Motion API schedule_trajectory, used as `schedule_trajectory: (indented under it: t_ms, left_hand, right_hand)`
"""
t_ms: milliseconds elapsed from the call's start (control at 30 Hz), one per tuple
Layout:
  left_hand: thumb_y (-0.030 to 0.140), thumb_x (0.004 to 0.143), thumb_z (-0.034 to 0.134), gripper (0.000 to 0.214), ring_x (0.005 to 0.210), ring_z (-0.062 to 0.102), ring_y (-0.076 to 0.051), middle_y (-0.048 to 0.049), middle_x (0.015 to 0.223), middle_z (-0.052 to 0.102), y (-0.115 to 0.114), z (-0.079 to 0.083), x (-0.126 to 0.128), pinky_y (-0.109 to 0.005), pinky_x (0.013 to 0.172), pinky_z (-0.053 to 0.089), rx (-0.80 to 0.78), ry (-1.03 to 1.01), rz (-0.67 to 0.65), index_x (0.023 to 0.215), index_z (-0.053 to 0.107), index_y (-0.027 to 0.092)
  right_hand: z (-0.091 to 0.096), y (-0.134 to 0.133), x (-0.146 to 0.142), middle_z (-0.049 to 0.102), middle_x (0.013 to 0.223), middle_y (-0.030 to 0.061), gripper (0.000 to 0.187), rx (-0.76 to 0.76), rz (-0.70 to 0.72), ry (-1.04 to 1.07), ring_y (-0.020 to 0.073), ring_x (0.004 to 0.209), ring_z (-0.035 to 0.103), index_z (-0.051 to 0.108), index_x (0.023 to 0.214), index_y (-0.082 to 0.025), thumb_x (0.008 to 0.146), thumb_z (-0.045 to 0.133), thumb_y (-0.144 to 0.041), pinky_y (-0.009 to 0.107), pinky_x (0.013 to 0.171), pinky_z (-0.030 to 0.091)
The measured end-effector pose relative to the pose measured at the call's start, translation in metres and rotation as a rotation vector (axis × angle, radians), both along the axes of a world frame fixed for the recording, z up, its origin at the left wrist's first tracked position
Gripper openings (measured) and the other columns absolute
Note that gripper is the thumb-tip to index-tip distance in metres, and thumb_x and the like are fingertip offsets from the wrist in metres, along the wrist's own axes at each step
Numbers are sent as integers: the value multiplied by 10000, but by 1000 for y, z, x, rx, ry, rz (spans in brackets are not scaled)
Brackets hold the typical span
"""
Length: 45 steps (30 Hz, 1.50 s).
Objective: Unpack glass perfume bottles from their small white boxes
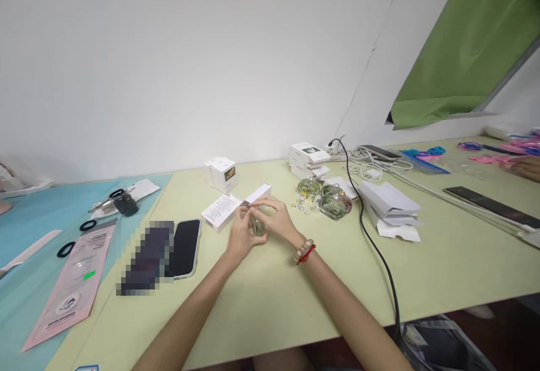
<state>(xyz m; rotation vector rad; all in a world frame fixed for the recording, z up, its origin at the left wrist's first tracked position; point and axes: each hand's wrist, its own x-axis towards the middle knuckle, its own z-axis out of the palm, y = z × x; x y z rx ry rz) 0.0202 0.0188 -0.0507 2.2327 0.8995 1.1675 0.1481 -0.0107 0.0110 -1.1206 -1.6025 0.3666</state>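
Note:
My left hand (241,232) has its fingers closed around a small, clear, rounded thing with green inside (257,226). My right hand (276,219) pinches at the top of the same thing, its fingertips meeting those of the left. The fingers cover part of it, so its exact kind is hidden. Behind the hands, a white box (220,212) with printed text lies flat, and a long white carton (258,193) rests beside it. To the right are several similar clear, green coiled pieces (335,203), with tiny clear and yellow bits (300,204) scattered near them.
White boxes stand at the back, one group left (221,174) and a stack right (309,160). A phone (185,248) lies left of my arms. A black cable (371,236) crosses the table beside folded white cartons (390,208). Another person's hand (525,167) is far right.

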Motion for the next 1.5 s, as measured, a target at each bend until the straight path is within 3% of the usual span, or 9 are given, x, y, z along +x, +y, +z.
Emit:
schedule_trajectory:
  t_ms: [333, 567, 667, 967, 1067, 1200, 1300, 1400, 1500]
  left_hand:
    - [345, 625, 647, 575, 832, 509, -113, -66, 1117, 353, 0, 0, -1, -263, 677, 506, -65, -13, 7, 1145, 437, 216]
    - [173, 683, 535, 526, 961, 505, -153, -72, 1094, 440, -1, 7, -1, -284, 793, 457, -45, -28, 35, 1198, 441, 221]
    - [147, 723, 480, 443, 1013, 500, -158, -59, 1065, 517, 0, 9, -2, -322, 895, 412, -44, -87, 22, 1161, 469, 212]
    - [108, 698, 432, 351, 925, 545, -147, -38, 989, 584, 1, 12, -4, -301, 833, 438, -155, -196, -24, 1033, 511, 176]
    - [108, 697, 425, 357, 948, 534, -154, -47, 1018, 568, 2, 11, -5, -294, 805, 442, -171, -190, -40, 1041, 494, 177]
    - [96, 682, 420, 466, 914, 537, -144, -62, 1035, 534, 2, 10, -6, -270, 742, 449, -234, -214, -110, 1136, 369, 192]
    - [113, 694, 430, 578, 905, 537, -142, -60, 987, 520, 3, 8, -7, -297, 791, 438, -262, -276, -211, 1227, 225, 201]
    - [136, 696, 446, 646, 947, 513, -152, -69, 1008, 477, 5, 4, -6, -329, 847, 414, -262, -296, -209, 1265, 149, 208]
    - [149, 698, 450, 634, 990, 471, -163, -82, 1052, 430, 7, -1, -6, -323, 852, 402, -231, -273, -95, 1268, 180, 209]
  right_hand:
    - [-9, 14, 22, 626, 979, 63, 242, -29, -154, 202, 163, 875, 580, 651, 942, -187, 782, 542, -333, 300, 753, 474]
    - [-37, 19, 70, 628, 832, 96, 203, -181, -509, -191, 156, 690, 575, 680, 835, -129, 722, 529, -203, 311, 683, 459]
    - [-41, 14, 74, 630, 775, 65, 170, -269, -596, -302, 167, 698, 572, 687, 798, -170, 683, 561, -177, 291, 641, 430]
    - [-47, 10, 75, 629, 811, 70, 266, -302, -762, -451, 196, 739, 564, 682, 810, -208, 687, 486, -76, 290, 600, 375]
    - [-38, 12, 66, 605, 903, 77, 203, -231, -673, -347, 163, 685, 552, 668, 880, -196, 742, 519, -200, 302, 642, 399]
    - [-20, 12, 35, 605, 990, 64, 308, -179, -207, -126, 157, 796, 564, 634, 986, -204, 794, 505, -407, 288, 694, 432]
    - [-15, 8, 16, 596, 1056, 52, 435, -261, 55, -120, 173, 909, 554, 587, 1088, -231, 693, 637, -406, 287, 735, 436]
    - [-18, 6, 11, 607, 1037, 57, 529, -306, 74, -119, 178, 874, 562, 584, 1095, -220, 612, 707, -397, 301, 745, 436]
    - [-22, 8, 16, 628, 948, 55, 454, -345, 64, -114, 169, 796, 562, 626, 1006, -190, 621, 694, -420, 283, 685, 436]
